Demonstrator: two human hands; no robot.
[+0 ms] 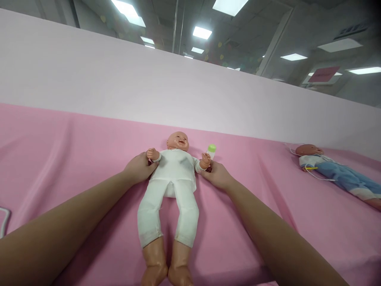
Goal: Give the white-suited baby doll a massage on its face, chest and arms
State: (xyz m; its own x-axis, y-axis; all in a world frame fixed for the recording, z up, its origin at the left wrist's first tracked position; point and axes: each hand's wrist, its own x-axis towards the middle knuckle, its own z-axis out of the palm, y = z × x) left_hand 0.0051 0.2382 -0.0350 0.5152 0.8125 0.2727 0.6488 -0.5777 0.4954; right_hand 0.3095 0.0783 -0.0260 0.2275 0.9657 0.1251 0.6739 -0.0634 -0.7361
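Note:
A baby doll (174, 171) in a white top and white trousers lies on its back, head away from me and bare feet toward me. My left hand (139, 169) closes round the doll's forearm on the left, fingertips hidden behind it. On the other side, my right hand (218, 174) grips the doll's other forearm at the sleeve, its fingers partly hidden under the doll's hand. Just behind that doll hand is a small white bottle with a green cap (211, 148).
Pink cloth (98, 147) covers the table, with a white wall (119, 79) behind it. A second doll (342, 171) in blue and white lies at the right, with thin white tubing round it. A white curved object (4, 220) shows at the left edge.

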